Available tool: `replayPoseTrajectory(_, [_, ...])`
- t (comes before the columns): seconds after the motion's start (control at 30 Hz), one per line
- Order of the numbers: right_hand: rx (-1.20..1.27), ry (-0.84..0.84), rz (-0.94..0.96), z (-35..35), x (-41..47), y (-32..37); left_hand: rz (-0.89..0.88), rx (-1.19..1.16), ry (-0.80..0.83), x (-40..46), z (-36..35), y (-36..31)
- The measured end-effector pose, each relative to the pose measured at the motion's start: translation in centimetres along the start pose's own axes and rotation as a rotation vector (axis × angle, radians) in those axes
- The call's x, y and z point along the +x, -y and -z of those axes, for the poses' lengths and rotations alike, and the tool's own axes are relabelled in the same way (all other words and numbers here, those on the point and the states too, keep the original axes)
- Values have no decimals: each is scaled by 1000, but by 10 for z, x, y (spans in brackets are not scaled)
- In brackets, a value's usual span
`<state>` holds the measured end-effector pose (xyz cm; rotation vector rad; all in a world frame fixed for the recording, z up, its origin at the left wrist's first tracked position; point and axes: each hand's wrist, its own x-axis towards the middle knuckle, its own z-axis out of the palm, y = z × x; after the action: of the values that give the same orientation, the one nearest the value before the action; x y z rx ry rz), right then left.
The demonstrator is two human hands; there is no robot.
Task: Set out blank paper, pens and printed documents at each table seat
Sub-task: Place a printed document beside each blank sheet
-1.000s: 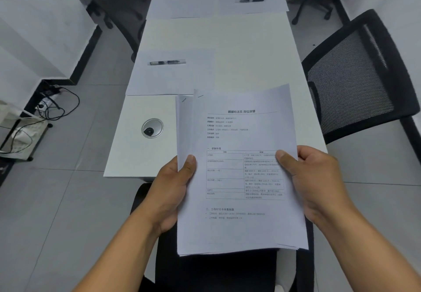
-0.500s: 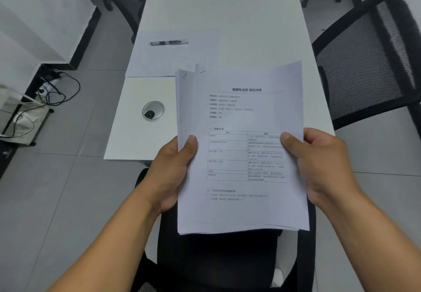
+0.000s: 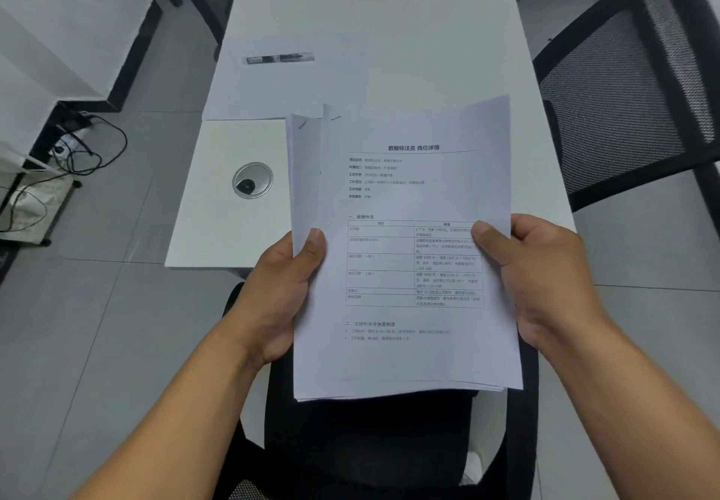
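Both thumbs clamp a thin stack of white printed paper sheets [image 3: 405,250] at mid-height: the left hand [image 3: 280,293] pinches its left edge, the right hand [image 3: 545,281] its right, fingers hidden behind. Light, floppy and slippery, the sheets fan apart beyond the left thumb; the top sheet is probably best peeled off by an edge.

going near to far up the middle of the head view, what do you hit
black chair seat → stack of printed documents, held by left hand and right hand → blank sheet → pen on it → bare white table
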<state>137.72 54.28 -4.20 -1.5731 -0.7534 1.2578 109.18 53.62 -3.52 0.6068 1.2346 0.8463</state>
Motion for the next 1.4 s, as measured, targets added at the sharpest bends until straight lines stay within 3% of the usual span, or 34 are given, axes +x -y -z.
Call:
replayPoseTrajectory(0.37, [-115,-21,-19,9,17,1,41,-48,-36,5,8,2])
replayPoseTrajectory(0.87, [-556,-306,48,65,75,11,51,-33,-115,5,17,-15])
replayPoseTrajectory(1.4, [-644,-294,25,56,104,13,73,-36,-102,8,10,-24])
